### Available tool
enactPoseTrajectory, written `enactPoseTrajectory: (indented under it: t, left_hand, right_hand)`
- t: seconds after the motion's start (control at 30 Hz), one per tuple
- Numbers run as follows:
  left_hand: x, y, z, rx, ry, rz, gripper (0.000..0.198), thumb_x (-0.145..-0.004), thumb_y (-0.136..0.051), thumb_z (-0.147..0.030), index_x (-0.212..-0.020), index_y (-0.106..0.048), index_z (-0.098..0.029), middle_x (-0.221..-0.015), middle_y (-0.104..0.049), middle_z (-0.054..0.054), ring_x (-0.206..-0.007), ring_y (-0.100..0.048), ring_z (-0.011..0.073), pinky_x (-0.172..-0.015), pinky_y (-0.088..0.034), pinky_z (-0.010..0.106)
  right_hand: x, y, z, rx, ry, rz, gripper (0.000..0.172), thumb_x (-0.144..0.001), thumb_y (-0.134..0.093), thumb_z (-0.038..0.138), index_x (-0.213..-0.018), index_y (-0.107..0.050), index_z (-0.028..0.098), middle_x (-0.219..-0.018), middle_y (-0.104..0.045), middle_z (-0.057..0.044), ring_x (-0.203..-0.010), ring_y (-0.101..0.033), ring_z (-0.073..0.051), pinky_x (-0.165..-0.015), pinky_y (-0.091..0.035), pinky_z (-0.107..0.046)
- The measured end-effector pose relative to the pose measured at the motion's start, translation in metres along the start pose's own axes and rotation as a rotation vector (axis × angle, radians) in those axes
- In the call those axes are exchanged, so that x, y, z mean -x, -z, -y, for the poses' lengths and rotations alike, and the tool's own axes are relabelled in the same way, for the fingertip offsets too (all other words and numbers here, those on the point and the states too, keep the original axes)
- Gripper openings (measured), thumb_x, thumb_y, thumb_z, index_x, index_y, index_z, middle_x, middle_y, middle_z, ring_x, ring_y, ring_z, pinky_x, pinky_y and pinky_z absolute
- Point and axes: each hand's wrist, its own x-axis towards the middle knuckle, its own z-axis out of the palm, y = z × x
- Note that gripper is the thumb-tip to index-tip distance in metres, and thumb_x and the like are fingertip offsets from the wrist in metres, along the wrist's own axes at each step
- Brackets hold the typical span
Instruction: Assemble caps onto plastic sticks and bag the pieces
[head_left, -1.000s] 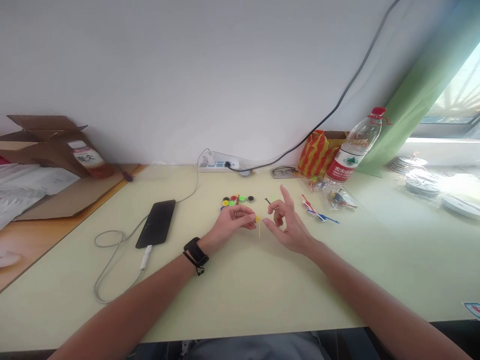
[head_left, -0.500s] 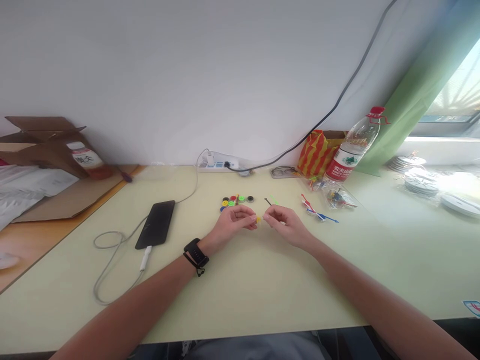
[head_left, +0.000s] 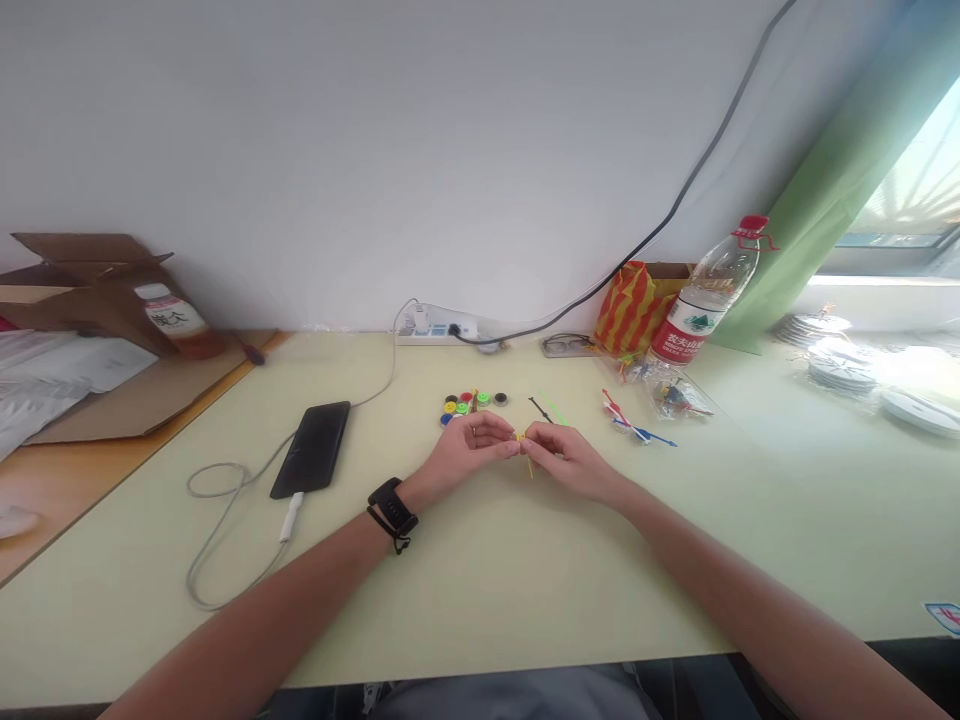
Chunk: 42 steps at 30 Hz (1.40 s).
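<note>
My left hand (head_left: pixel 469 447) and my right hand (head_left: pixel 564 459) meet fingertip to fingertip above the pale green desk (head_left: pixel 480 590). Between them they pinch a small yellow piece with a thin yellow stick (head_left: pixel 525 455) hanging down from it. Both hands are closed in a pinch. A black band sits on my left wrist. Just behind the hands lies a cluster of small coloured round pieces (head_left: pixel 472 403). A black stick and a green stick (head_left: pixel 546 407) lie beside them.
A black phone (head_left: pixel 313 447) on a grey cable lies left. Red, white and blue sticks (head_left: pixel 634 425) lie right, near a clear bag, a tilted water bottle (head_left: pixel 705 295) and a red-yellow bag (head_left: pixel 632 306). A power strip (head_left: pixel 435 327) sits by the wall.
My right hand, open with fingers spread a second ago, has closed and come left to meet my left hand on the yellow piece. The yellow stick now tilts slightly.
</note>
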Motion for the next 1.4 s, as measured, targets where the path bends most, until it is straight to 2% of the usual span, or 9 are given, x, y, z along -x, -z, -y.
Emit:
enactPoseTrajectory:
  t: [0.17,0.27,0.37,0.6,0.73,0.9,1.1,1.27,1.4]
  left_hand:
    - [-0.001,-0.001,0.001,-0.219,-0.085,-0.040,0.027,-0.086,-0.078,-0.039,-0.103,-0.071,-0.018,-0.106,-0.075,0.008,-0.099,-0.072,0.0216,-0.093,-0.059,0.037]
    - [-0.001,0.001,0.004,-0.446,-0.163,-0.098,0.020,-0.092,-0.069,-0.039,-0.100,-0.071,-0.021,-0.103,-0.075,0.006,-0.093,-0.070,0.0203,-0.086,-0.058,0.035]
    - [0.001,0.004,0.008,-0.664,-0.251,-0.118,0.015,-0.094,-0.065,-0.034,-0.100,-0.071,-0.023,-0.105,-0.074,0.005,-0.100,-0.067,0.0227,-0.094,-0.054,0.040]
    - [0.003,0.008,0.010,-0.872,-0.372,-0.068,0.020,-0.096,-0.058,-0.028,-0.113,-0.068,-0.025,-0.123,-0.068,0.007,-0.127,-0.053,0.0278,-0.111,-0.044,0.049]
    - [0.004,0.009,0.008,-1.020,-0.373,-0.073,0.035,-0.097,-0.060,-0.035,-0.131,-0.062,-0.024,-0.143,-0.059,0.009,-0.142,-0.039,0.0332,-0.118,-0.036,0.055]
    - [0.002,0.009,0.010,-1.152,-0.304,-0.007,0.061,-0.097,-0.058,-0.053,-0.150,-0.048,-0.024,-0.162,-0.040,0.012,-0.151,-0.024,0.0420,-0.119,-0.030,0.063]
    - [-0.006,0.011,0.016,-1.255,-0.304,-0.039,0.072,-0.096,-0.054,-0.062,-0.155,-0.043,-0.022,-0.163,-0.037,0.017,-0.152,-0.024,0.0432,-0.122,-0.013,0.067]
    - [-0.009,0.013,0.017,-1.270,-0.292,-0.033,0.076,-0.094,-0.054,-0.066,-0.154,-0.044,-0.022,-0.158,-0.043,0.019,-0.152,-0.025,0.0425,-0.122,-0.009,0.067]
    - [-0.009,0.014,0.016,-1.228,-0.312,0.015,0.072,-0.092,-0.056,-0.066,-0.151,-0.049,-0.025,-0.157,-0.047,0.014,-0.152,-0.026,0.0421,-0.123,-0.008,0.067]
  right_hand:
    - [-0.004,0.015,-0.005,0.140,-0.007,-0.110,0.034,-0.099,-0.049,0.043,-0.072,-0.049,0.021,-0.065,-0.046,0.003,-0.060,-0.041,-0.013,-0.058,-0.032,-0.027]
    - [-0.006,0.033,-0.013,0.390,-0.075,-0.297,0.035,-0.094,-0.053,0.040,-0.066,-0.044,0.022,-0.059,-0.046,0.004,-0.057,-0.041,-0.013,-0.058,-0.030,-0.028]
    - [-0.006,0.051,-0.022,0.666,-0.207,-0.410,0.032,-0.088,-0.056,0.034,-0.062,-0.043,0.021,-0.058,-0.051,0.002,-0.056,-0.044,-0.014,-0.058,-0.029,-0.029]
    - [-0.004,0.070,-0.038,1.034,-0.483,-0.379,0.025,-0.086,-0.060,0.037,-0.068,-0.057,0.021,-0.065,-0.064,-0.005,-0.061,-0.057,-0.021,-0.058,-0.030,-0.032]
    - [-0.006,0.064,-0.038,0.984,-0.356,-0.381,0.020,-0.093,-0.056,0.038,-0.089,-0.065,0.021,-0.080,-0.070,-0.006,-0.073,-0.063,-0.023,-0.061,-0.035,-0.032]
    - [-0.007,0.040,-0.032,0.905,-0.084,-0.215,0.028,-0.097,-0.055,0.031,-0.121,-0.065,0.021,-0.104,-0.071,-0.009,-0.098,-0.064,-0.024,-0.080,-0.043,-0.033]
    - [-0.008,0.029,-0.032,0.952,-0.112,-0.094,0.023,-0.098,-0.055,0.029,-0.113,-0.071,0.021,-0.097,-0.069,-0.008,-0.099,-0.062,-0.026,-0.079,-0.040,-0.035]
    - [-0.007,0.030,-0.031,0.929,-0.089,-0.097,0.024,-0.098,-0.056,0.029,-0.116,-0.070,0.021,-0.096,-0.069,-0.007,-0.098,-0.062,-0.025,-0.079,-0.040,-0.034]
    - [-0.007,0.030,-0.031,0.904,-0.071,-0.089,0.026,-0.098,-0.056,0.027,-0.121,-0.068,0.021,-0.098,-0.069,-0.007,-0.100,-0.061,-0.024,-0.080,-0.040,-0.034]
